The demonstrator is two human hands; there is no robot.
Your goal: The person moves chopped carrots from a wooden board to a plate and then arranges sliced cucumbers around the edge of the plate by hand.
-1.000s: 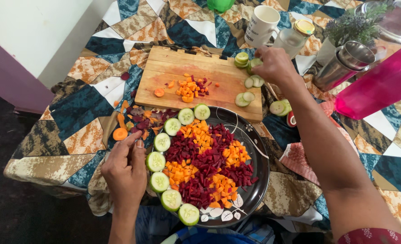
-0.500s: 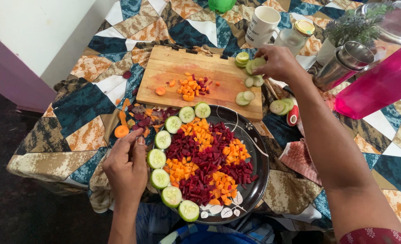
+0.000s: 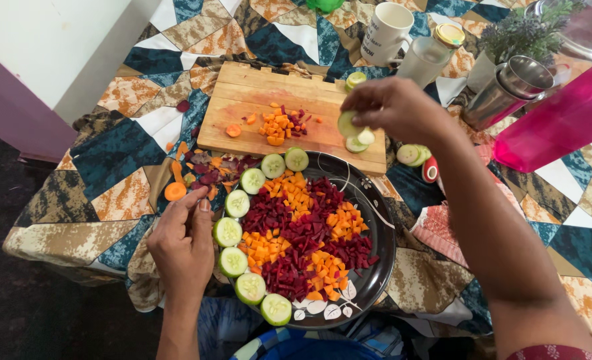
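Note:
A dark round plate (image 3: pixel 377 257) holds diced carrot and beetroot in alternating patches, with several cucumber slices (image 3: pixel 228 232) lined along its left rim. My left hand (image 3: pixel 183 245) rests at the plate's left edge, fingers loosely curled, holding nothing I can see. My right hand (image 3: pixel 396 107) hovers over the right end of the wooden cutting board (image 3: pixel 243 107), pinching a cucumber slice (image 3: pixel 347 124). More slices lie under it on the board. A small heap of diced carrot and beet (image 3: pixel 279 125) sits mid-board.
Vegetable peels and a carrot end (image 3: pixel 175 191) lie on the patterned cloth left of the plate. Behind the board stand a white mug (image 3: pixel 386 33), a glass jar (image 3: pixel 433 53), a steel cup (image 3: pixel 506 93), a small plant and a pink bottle (image 3: pixel 563 123). Two cucumber slices (image 3: pixel 413 155) lie right of the board.
My right hand picked up a cucumber slice from the board's far right corner and carried it toward the plate. My left hand stayed at the plate's edge.

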